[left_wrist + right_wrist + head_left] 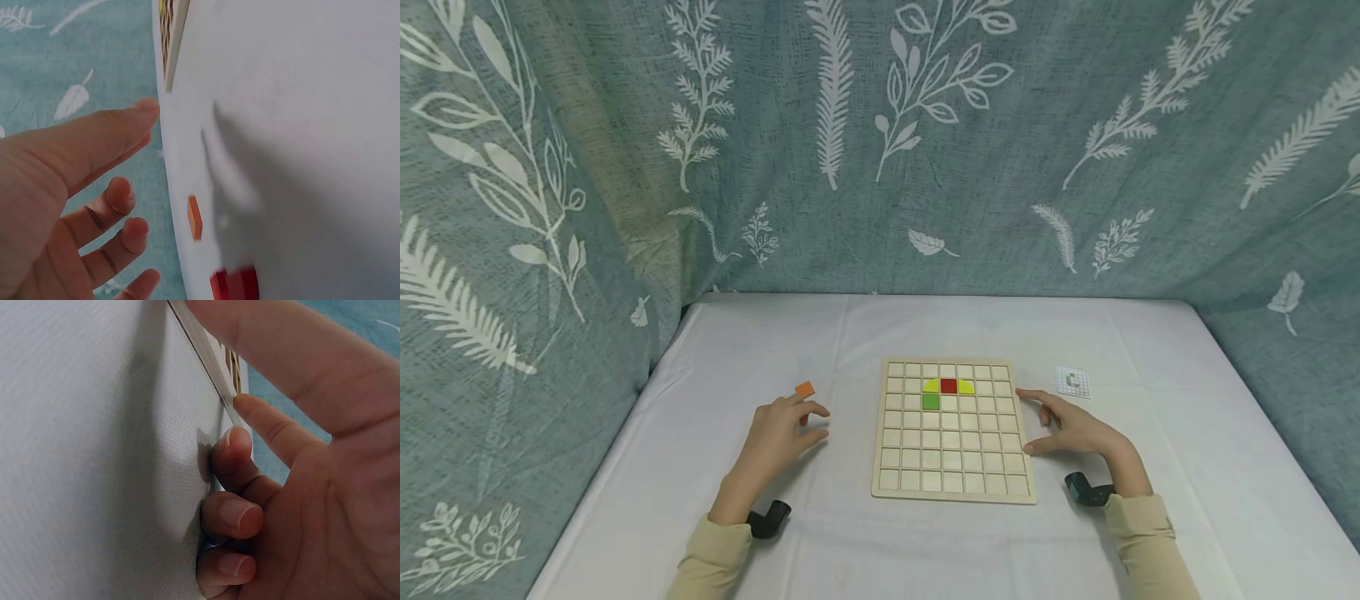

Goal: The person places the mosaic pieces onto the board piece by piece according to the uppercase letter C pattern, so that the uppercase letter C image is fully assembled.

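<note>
From where I'm standing, the work looks to be at the piece-laying step, early on, with most cells bare. The person's left hand (778, 433) holds nothing: thumb and forefinger stand apart, above the table. Just beyond its knuckles lies a flat orange square tile (805, 389); the left wrist view shows it on the white cloth (325, 125), clear of the fingertips, with a glossy red block (234, 285) near it.

Off to that hand's right is the pale wooden board with a square grid (951, 460). Its far part carries a red square tile (949, 386) between two curved yellow pieces (966, 387), with a green square tile (931, 402) on the near side of one. The right hand (1071, 427) has its thumb and forefinger apart, both touching the board's near side edge. A small white card printed with a coloured grid (1072, 382) lies just beyond it.

I'd judge the next move calls for a careful left-hand pinch on one loose piece, the right steadying the board.
</note>
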Tool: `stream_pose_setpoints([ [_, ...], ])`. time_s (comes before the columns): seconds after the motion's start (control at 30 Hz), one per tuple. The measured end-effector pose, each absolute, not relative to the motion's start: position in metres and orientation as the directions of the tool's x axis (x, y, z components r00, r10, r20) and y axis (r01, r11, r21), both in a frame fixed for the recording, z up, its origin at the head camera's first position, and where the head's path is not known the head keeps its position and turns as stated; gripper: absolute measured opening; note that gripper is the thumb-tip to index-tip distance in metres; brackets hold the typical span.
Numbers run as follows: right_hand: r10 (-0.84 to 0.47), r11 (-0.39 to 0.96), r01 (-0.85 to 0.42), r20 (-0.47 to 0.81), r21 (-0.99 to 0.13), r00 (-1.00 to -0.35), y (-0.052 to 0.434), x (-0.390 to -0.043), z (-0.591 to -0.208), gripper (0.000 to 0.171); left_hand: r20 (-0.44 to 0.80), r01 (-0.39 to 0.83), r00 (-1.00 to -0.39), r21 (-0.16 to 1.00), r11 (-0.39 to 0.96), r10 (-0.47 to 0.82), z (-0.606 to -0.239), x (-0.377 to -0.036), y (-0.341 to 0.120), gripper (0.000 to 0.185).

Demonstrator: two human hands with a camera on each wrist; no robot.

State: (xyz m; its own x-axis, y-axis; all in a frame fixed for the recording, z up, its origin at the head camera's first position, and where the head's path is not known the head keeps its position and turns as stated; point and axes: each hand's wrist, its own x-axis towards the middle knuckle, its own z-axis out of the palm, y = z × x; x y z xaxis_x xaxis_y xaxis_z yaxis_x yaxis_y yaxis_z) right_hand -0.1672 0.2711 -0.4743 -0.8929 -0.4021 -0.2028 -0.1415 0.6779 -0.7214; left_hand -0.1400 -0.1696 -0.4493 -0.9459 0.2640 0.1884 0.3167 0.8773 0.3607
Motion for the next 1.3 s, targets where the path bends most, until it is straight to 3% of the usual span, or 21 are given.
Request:
stream_pose_setpoints([
  [0.57,-0.390,0.699,-0.136,-0.215,-0.703,-0.895,0.274,-0.168,-0.475,0.091,0.181,0.284,-0.956,0.359,0.889,0.232,-0.451,-0.120,-0.206,0.024],
  [1.3,-0.401,0.688,-0.137,-0.215,-0.713,-0.891,0.272,-0.168,-0.473,0.091,0.008,0.182,-0.981,0.377,0.908,0.194,-0.443,-0.095,-0.256,0.028],
])
